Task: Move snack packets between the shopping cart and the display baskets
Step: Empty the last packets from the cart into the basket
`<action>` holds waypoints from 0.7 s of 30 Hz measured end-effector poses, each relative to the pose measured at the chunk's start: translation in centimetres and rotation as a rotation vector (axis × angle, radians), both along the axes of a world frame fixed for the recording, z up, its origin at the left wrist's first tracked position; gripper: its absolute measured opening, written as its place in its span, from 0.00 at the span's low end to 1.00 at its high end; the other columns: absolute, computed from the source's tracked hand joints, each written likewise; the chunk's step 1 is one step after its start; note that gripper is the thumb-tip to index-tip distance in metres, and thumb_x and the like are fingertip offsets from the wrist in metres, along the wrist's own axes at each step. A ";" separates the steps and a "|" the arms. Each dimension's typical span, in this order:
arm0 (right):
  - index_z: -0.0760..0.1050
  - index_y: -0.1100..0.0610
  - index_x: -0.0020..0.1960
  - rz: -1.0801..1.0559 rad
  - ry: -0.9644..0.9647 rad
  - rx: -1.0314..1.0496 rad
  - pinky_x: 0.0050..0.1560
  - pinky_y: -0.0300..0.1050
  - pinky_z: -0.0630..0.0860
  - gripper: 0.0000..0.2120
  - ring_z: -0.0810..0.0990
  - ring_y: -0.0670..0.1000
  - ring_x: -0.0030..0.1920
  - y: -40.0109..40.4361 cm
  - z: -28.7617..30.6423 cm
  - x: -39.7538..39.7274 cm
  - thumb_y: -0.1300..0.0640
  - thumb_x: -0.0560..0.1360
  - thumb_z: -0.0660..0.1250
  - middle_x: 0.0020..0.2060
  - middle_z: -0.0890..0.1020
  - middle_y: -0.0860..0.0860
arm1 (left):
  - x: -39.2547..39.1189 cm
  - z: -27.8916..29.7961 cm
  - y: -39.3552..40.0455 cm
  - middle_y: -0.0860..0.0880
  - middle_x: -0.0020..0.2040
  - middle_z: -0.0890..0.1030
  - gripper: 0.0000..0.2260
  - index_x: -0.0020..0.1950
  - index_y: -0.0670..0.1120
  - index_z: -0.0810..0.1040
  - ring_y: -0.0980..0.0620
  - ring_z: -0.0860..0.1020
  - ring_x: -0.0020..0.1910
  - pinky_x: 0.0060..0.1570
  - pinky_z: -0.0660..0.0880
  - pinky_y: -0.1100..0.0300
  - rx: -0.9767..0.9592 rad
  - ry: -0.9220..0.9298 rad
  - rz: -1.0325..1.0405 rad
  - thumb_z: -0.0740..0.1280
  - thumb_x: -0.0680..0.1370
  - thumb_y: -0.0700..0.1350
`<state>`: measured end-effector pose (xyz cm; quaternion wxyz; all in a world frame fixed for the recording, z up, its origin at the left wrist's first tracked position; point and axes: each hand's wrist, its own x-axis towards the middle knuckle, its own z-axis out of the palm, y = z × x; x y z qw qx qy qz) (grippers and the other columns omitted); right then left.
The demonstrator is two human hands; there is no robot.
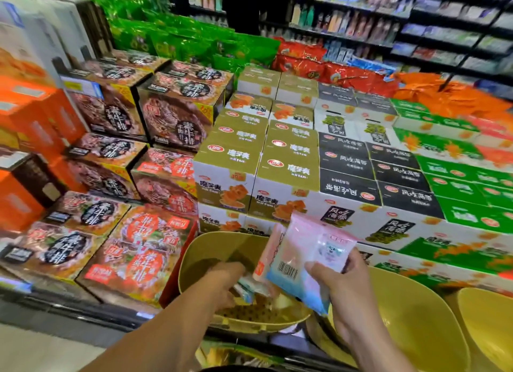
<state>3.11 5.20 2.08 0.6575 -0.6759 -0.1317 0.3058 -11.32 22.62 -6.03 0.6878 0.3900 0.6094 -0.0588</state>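
- Head view: the right hand (347, 282) sits at about 5 o'clock in the frame; its thumb and fingers are closed on a pale pink and blue snack packet (302, 263), held tilted above the rim of a yellow display basket (200, 249); a barcode shows on the packet's lower left face and a small cartoon figure on its upper right; the printed words are too blurred to read
- The left hand (224, 285) reaches down into the same basket at 6 o'clock; its fingers curl around small packets (249, 288) lying in the basket's bottom; how firm the grip is cannot be told
- Two more yellow baskets (416, 316) stand to the right, at 4 o'clock
- Behind the baskets, at 12 o'clock, stacked olive-topped cartons (288, 166) carry a red oval logo and Chinese characters; black-topped cartons (347, 160) just beside them read 风吃海带; green cartons (455, 188) lie at 3 o'clock
- At 9 o'clock, brown boxes (172, 116) bear 素牛排 in a dark roundel; orange boxes (30, 121) stand at the far left
- At 11 o'clock, green bags (177, 41) are heaped up; red bags (311, 60) lie at 1 o'clock; dark shelves (416, 30) of blurred goods run behind
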 end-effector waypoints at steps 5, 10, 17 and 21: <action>0.79 0.54 0.59 0.149 -0.054 -0.118 0.52 0.57 0.84 0.22 0.89 0.54 0.50 3.4 -1.2 -1.4 0.74 0.71 0.75 0.51 0.89 0.50 | -4.9 3.9 0.4 0.50 0.39 0.83 0.04 0.47 0.49 0.84 0.53 0.81 0.40 0.41 0.79 0.52 0.504 -0.215 -0.039 0.69 0.78 0.45; 0.81 0.57 0.56 0.294 0.072 -0.239 0.45 0.57 0.86 0.18 0.89 0.59 0.46 7.3 -4.6 -3.6 0.75 0.72 0.70 0.47 0.89 0.56 | -11.8 5.8 -0.8 0.66 0.55 0.77 0.08 0.56 0.63 0.75 0.65 0.75 0.55 0.51 0.71 0.63 1.122 -0.114 -0.211 0.61 0.80 0.60; 0.81 0.63 0.56 0.428 0.161 -0.428 0.50 0.72 0.83 0.17 0.88 0.67 0.49 11.1 -10.9 -6.7 0.76 0.70 0.67 0.46 0.88 0.62 | -15.5 0.3 -4.7 0.65 0.79 0.56 0.27 0.79 0.62 0.62 0.65 0.51 0.79 0.77 0.59 0.55 1.241 -0.080 -0.342 0.51 0.82 0.69; 0.82 0.61 0.52 0.482 0.088 -0.554 0.42 0.50 0.83 0.16 0.88 0.60 0.46 12.3 -12.6 -6.4 0.76 0.71 0.67 0.43 0.88 0.58 | -14.7 -2.8 -5.9 0.61 0.83 0.37 0.29 0.82 0.66 0.42 0.57 0.38 0.82 0.81 0.54 0.46 1.267 0.039 -0.532 0.47 0.82 0.67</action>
